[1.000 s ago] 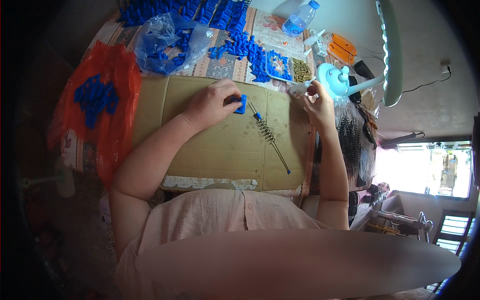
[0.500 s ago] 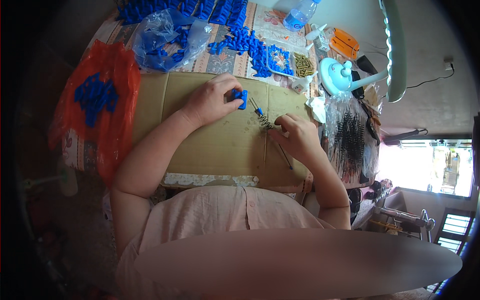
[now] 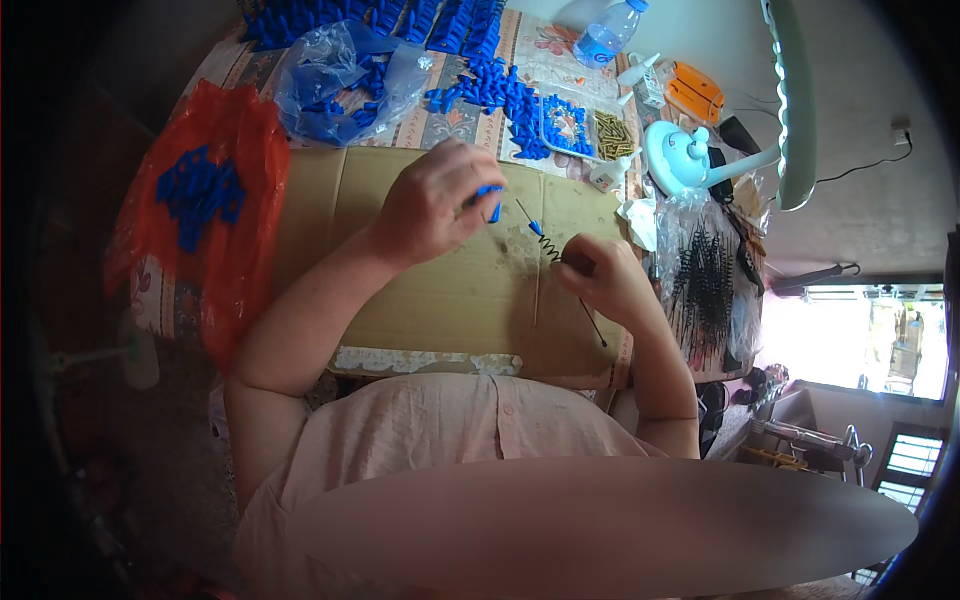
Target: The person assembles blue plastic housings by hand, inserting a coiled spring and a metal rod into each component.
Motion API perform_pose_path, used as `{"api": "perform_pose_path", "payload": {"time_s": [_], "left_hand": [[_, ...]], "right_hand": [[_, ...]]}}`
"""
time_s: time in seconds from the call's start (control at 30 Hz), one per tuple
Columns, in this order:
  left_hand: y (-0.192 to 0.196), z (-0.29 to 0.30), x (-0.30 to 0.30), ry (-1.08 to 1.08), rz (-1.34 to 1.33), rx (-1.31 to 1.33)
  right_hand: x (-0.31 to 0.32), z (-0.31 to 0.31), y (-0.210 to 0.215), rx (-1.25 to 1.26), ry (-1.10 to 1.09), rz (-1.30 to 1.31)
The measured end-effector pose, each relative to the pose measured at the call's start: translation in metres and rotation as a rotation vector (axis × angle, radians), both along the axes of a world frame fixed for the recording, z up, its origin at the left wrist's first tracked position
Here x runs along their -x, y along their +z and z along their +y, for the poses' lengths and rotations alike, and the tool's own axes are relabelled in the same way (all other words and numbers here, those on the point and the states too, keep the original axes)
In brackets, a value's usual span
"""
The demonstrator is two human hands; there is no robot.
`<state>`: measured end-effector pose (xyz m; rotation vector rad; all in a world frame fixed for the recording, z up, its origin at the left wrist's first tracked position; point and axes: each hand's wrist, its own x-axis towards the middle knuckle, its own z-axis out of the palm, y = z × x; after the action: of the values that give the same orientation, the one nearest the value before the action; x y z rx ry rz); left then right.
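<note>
Blue plastic piece [image 3: 489, 196], small: pinched in the left hand [image 3: 432, 205], fingers together on it, above the cardboard sheet [image 3: 440, 290] covering the counter. Thin rod with a coiled spring [image 3: 551, 250]: right hand [image 3: 603, 283] clamped around its middle, blue-tipped end angled toward the left hand. Advice, as judgement: hold the rod steady and bring the piece squarely onto the tip.

Packages:
- Red plastic bag [image 3: 200, 200], far left, blue pieces inside.
- Clear bag [image 3: 340, 80], top, blue pieces.
- Clear tray [image 3: 585, 125], brass-coloured parts.
- Clear bag of dark rods [image 3: 705, 280], right.
- Water bottle [image 3: 608, 35], blue label.
</note>
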<state>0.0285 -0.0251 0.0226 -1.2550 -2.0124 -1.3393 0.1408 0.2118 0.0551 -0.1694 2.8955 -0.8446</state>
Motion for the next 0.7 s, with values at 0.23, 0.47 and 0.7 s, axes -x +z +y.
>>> {"api": "perform_pose_path", "payload": {"time_s": [0.23, 0.47, 0.7], "left_hand": [[0.006, 0.007, -0.024, -0.126, 0.424, 0.112], [0.006, 0.006, -0.024, -0.118, 0.452, 0.147], [0.003, 0.009, -0.026, -0.093, 0.295, 0.047]], "right_hand": [[-0.001, 0.006, 0.018, 0.615, 0.054, -0.389], [0.003, 0.012, 0.021, 0.828, 0.085, -0.535], [0.006, 0.012, 0.007, 1.016, 0.047, -0.356]]}}
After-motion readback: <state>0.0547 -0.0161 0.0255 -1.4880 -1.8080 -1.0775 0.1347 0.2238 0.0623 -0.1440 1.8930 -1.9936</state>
